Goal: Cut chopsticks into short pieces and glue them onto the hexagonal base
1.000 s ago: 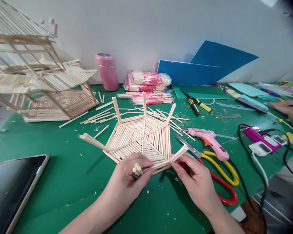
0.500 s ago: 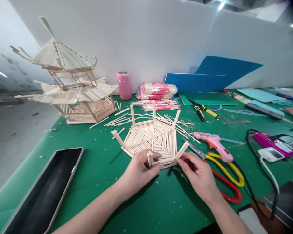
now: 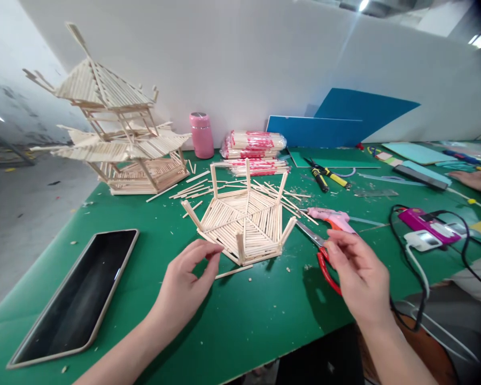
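The table (image 3: 264, 321) is covered in plain dark green. The hexagonal stick frame (image 3: 244, 222) is pale natural wood, the same as the stick tower (image 3: 116, 139) and the loose sticks (image 3: 192, 190). The flask (image 3: 201, 135) is pink with a silver band. The chopstick packs (image 3: 254, 145) show pale wood under clear wrap with red print. The glue gun (image 3: 331, 216) is pink with an orange trigger. The scissors (image 3: 324, 256) have red handles. The pliers (image 3: 324, 175) are black and yellow. The boards (image 3: 344, 117) against the white wall are blue. The tablet (image 3: 76, 297) has a black screen and pale rim.
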`<action>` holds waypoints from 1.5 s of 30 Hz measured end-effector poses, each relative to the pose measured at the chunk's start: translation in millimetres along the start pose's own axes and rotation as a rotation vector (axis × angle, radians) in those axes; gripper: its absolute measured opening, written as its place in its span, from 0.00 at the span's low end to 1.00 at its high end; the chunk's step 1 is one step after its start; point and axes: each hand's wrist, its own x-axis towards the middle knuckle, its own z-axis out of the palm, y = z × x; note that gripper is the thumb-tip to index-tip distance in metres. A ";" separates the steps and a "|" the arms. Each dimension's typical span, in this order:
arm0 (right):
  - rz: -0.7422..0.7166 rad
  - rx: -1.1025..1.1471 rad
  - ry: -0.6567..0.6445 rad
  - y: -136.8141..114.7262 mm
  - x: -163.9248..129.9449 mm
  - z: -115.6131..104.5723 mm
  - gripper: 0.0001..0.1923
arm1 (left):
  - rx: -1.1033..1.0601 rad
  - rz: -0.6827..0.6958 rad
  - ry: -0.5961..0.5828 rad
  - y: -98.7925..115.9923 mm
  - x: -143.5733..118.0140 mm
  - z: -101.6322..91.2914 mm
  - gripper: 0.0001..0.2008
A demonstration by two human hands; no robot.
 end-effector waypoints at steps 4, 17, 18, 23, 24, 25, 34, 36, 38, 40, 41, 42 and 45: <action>0.043 -0.112 0.107 18.2 4.5 -22.3 0.13 | 0.010 0.030 0.007 0.5 2.2 2.7 0.07; -0.137 -0.468 -0.049 14.3 -15.1 -31.8 0.10 | 0.084 0.165 -0.080 -8.8 -5.1 8.2 0.06; -0.173 -0.453 -0.108 9.3 -19.9 -25.4 0.08 | 0.118 0.188 -0.122 -8.8 -6.2 8.2 0.06; -0.312 -0.320 -0.507 -14.1 -44.6 17.6 0.07 | 0.271 0.236 -0.277 -7.1 -9.7 8.7 0.09; -0.314 -0.300 -0.560 -17.7 -47.5 26.6 0.08 | 0.297 0.232 -0.284 -6.9 -10.0 8.6 0.09; -0.310 -0.287 -0.592 -20.7 -49.3 35.1 0.08 | 0.321 0.226 -0.288 -6.9 -10.4 8.5 0.09; -0.266 -0.357 -0.632 -22.2 -45.7 67.5 0.09 | 0.420 0.216 -0.339 -9.2 -12.1 10.7 0.12; -0.248 -0.374 -0.651 -21.9 -45.5 67.6 0.08 | 0.419 0.225 -0.353 -8.5 -11.1 10.8 0.13; -0.234 -0.388 -0.659 -22.1 -45.5 67.7 0.08 | 0.409 0.244 -0.372 -8.5 -9.7 9.5 0.13; -0.234 -0.400 -0.658 -22.4 -45.5 68.1 0.08 | 0.402 0.256 -0.379 -9.6 -8.3 6.8 0.13; -0.236 -0.402 -0.654 -22.7 -45.4 68.3 0.08 | 0.402 0.256 -0.381 -10.3 -7.9 5.1 0.13; -0.233 -0.392 -0.647 -23.2 -45.3 68.2 0.08 | 0.403 0.253 -0.384 -10.8 -7.8 3.2 0.13; -0.181 -0.228 -0.608 -26.9 -45.8 66.3 0.07 | 0.403 0.227 -0.355 -7.6 -9.4 -1.5 0.10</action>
